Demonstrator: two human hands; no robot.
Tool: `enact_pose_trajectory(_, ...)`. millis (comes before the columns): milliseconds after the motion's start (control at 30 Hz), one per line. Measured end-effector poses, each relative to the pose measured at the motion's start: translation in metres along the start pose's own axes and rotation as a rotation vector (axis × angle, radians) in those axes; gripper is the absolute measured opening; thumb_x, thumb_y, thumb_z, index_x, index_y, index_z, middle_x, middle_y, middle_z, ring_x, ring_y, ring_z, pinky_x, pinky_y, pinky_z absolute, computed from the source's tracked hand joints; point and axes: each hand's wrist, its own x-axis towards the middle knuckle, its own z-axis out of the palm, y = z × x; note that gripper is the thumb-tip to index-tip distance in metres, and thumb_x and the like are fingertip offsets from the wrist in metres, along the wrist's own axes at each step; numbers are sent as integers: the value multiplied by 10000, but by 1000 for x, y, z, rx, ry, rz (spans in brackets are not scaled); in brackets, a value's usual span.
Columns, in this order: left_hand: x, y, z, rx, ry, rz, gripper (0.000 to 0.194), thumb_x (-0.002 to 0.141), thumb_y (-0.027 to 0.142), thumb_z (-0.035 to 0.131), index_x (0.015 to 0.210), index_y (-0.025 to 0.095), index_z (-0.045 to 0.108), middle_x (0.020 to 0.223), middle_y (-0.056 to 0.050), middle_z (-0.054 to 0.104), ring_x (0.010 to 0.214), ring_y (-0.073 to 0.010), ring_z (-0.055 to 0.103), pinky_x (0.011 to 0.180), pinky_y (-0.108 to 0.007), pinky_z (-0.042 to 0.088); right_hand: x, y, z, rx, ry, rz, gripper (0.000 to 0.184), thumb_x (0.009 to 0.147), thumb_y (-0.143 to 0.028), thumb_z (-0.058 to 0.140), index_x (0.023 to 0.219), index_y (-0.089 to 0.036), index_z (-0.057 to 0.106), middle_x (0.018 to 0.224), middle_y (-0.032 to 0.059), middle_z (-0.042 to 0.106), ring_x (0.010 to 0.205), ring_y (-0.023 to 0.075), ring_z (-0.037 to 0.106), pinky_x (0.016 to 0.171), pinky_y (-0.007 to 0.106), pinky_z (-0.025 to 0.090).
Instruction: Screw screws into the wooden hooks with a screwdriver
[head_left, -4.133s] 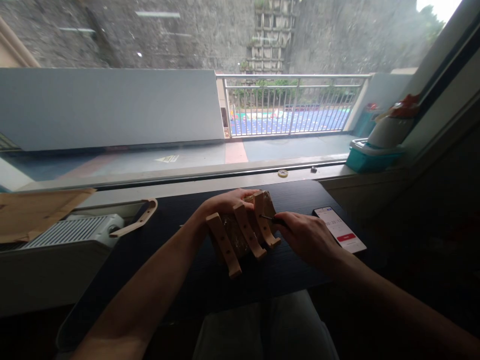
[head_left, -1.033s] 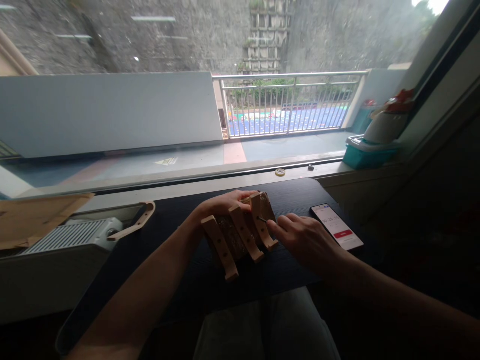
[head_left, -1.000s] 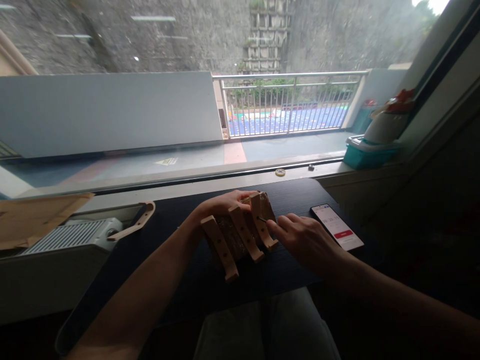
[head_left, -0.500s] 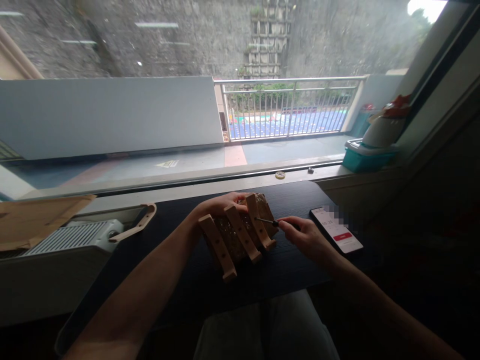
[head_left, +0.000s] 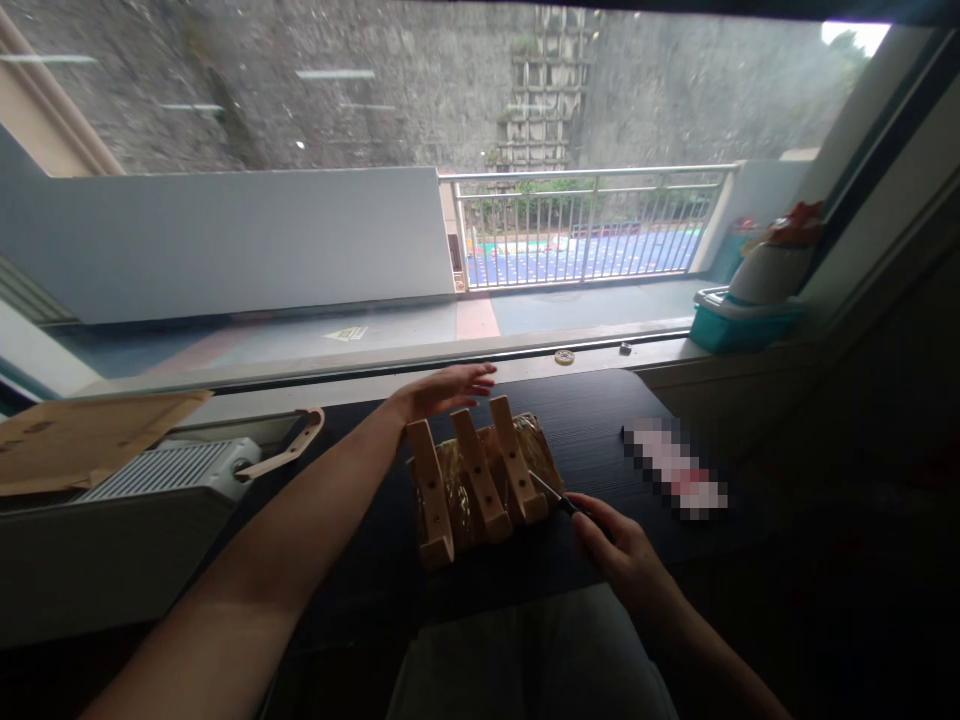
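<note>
On the dark table lies a brown block wrapped in shiny clear film (head_left: pixel 459 490), with three wooden hooks across it: a left hook (head_left: pixel 429 480), a middle hook (head_left: pixel 474 465) and a right hook (head_left: pixel 513 455). Dark holes or screw heads dot each hook; which of these they are I cannot tell. My right hand (head_left: pixel 611 535) is closed around a screwdriver (head_left: pixel 546 485), its thin metal tip beside the right hook's lower part. Behind the block, my left hand (head_left: pixel 450 388) is raised with fingers stretched out, holding nothing.
A blurred-out phone (head_left: pixel 675 470) lies on the table (head_left: pixel 600 400) to the right. At left are a brown paper packet (head_left: pixel 97 440), a white ribbed unit (head_left: pixel 176 470) and a wooden handle-like piece (head_left: pixel 289 450). A teal box (head_left: pixel 742 322) and a tape roll (head_left: pixel 564 357) are on the windowsill.
My left hand has let go of the wrapped block and lifted away behind it. The block now lies flatter. My right hand with the screwdriver has moved down, toward me.
</note>
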Motion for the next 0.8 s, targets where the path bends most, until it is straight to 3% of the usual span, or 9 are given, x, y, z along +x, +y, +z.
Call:
enact_pose_trajectory(100, -14, 5, -14, 55, 285, 61, 429, 892, 364, 379, 1223, 117, 496, 1283, -168, 510, 1171, -270, 489, 922, -407, 423, 1, 5, 6, -61, 1, -34, 513, 828, -471, 490, 1210, -135, 556, 642, -1, 547, 576, 133, 492, 512, 250, 400)
enact_pose_trajectory(200, -48, -2, 1, 141, 472, 140, 413, 854, 362, 461, 1187, 121, 501, 1255, -144, 507, 1153, -269, 470, 912, -391, 412, 3, 3, 9, -177, -10, -69, 500, 833, -462, 467, 1215, -155, 565, 683, 18, 592, 623, 161, 541, 551, 272, 434)
enact_pose_trajectory(267, -73, -14, 31, 311, 403, 216, 396, 831, 423, 492, 1090, 133, 567, 1086, -118, 593, 945, -252, 570, 772, -374, 463, 4, -2, 8, -245, -5, -105, 475, 829, -456, 464, 1186, -170, 591, 729, 36, 624, 673, 185, 573, 577, 290, 451)
enact_pose_trajectory(367, -97, -32, 78, 523, 251, 249, 360, 806, 493, 513, 921, 177, 642, 916, -73, 640, 826, -242, 585, 745, -386, 433, 5, -12, 3, -287, 36, -161, 428, 821, -450, 473, 1110, -175, 626, 777, 49, 645, 713, 197, 589, 606, 302, 461)
enact_pose_trajectory(467, -105, -40, 101, 646, 244, 309, 351, 816, 492, 496, 712, 176, 607, 800, -51, 627, 757, -215, 571, 735, -369, 410, 6, -21, -7, -286, 122, -144, 418, 808, -464, 489, 1061, -159, 623, 730, 42, 632, 639, 177, 570, 560, 288, 444)
enact_pose_trajectory(567, -114, -39, 94, 708, 33, 492, 278, 798, 363, 554, 590, 179, 536, 674, -4, 593, 685, -156, 543, 786, -335, 400, 4, -33, -17, -308, 198, -121, 415, 783, -480, 524, 1025, -156, 616, 642, 15, 591, 543, 151, 522, 489, 269, 403)
enact_pose_trajectory(633, -126, -39, 79, 763, -98, 648, 197, 765, 293, 593, 601, 190, 554, 707, 8, 604, 787, -159, 551, 922, -349, 348, 0, -44, -22, -379, 233, -172, 376, 781, -470, 531, 999, -177, 622, 641, 8, 590, 554, 152, 527, 497, 269, 405)
enact_pose_trajectory(700, -138, -42, 62, 820, -27, 672, 78, 762, 265, 585, 712, 213, 614, 836, -8, 624, 938, -193, 537, 1012, -404, 274, -5, -59, -24, -462, 277, -263, 302, 781, -438, 539, 943, -201, 632, 754, 25, 638, 661, 166, 572, 584, 275, 444)
enact_pose_trajectory(800, -148, -57, 47, 834, 115, 580, 184, 788, 187, 527, 933, 248, 622, 1083, -37, 593, 1186, -250, 422, 1033, -473, 262, -11, -82, -23, -599, 246, -341, 249, 789, -422, 535, 876, -209, 629, 750, 27, 653, 653, 160, 579, 579, 263, 446)
